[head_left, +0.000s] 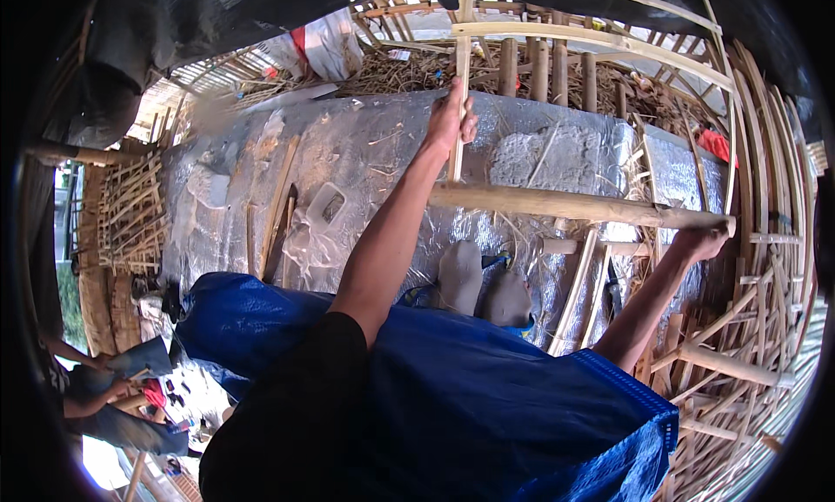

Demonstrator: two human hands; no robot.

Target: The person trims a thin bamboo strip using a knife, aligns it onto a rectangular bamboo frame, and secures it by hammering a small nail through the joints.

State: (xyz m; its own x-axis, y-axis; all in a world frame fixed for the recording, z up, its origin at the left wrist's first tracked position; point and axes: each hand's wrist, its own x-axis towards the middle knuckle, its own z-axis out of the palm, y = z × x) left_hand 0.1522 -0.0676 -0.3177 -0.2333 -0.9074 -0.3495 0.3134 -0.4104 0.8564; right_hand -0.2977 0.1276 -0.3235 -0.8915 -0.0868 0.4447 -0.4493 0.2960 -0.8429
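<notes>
A bamboo frame stretches ahead of me: a thick round pole [557,204] along its near side, thin side strips and curved pale slats [600,41] across its far part. My left hand [450,121] is closed around the left side strip [464,63], above the pole's left end. At the far right my right hand [700,243] grips the pole's right end from below; its fingers are partly hidden. A blue plastic sheet [487,380] covers my lap. Below the pole are my feet in grey socks [459,276].
Silvery sheeting [348,128] covers the ground, with a clear plastic tub [325,204] and loose wooden strips on it. Upright short poles [539,71] stand beyond. Stacked bamboo frames [748,354] crowd the right side; more slatted pieces [130,206] lie left. Another person's hand [117,384] shows lower left.
</notes>
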